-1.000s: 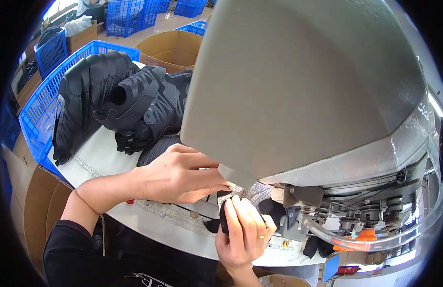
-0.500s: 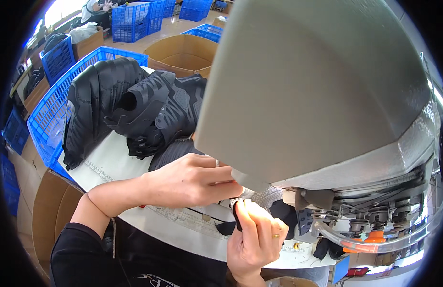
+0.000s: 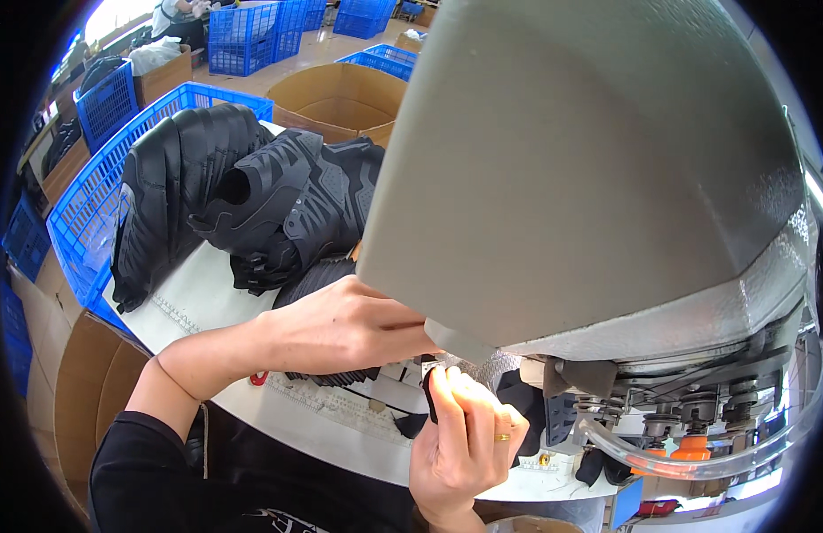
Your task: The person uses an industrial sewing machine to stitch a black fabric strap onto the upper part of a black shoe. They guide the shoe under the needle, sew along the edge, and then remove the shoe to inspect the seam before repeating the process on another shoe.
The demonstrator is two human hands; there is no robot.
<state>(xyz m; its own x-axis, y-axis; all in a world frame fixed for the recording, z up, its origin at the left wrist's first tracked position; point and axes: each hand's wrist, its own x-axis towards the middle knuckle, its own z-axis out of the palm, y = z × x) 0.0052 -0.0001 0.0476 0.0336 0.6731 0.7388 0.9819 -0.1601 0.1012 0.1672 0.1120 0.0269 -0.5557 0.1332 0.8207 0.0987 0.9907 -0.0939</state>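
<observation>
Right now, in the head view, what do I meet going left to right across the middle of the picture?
Blue plastic crate → pile of black shoe uppers → left hand → right hand, pinching a small black piece → grey machine head

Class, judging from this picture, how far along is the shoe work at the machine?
Done: cannot tell. In hand: the left hand and right hand hold a black piece under the grey machine. Left: possibly the black shoe uppers piled on the white table.
</observation>
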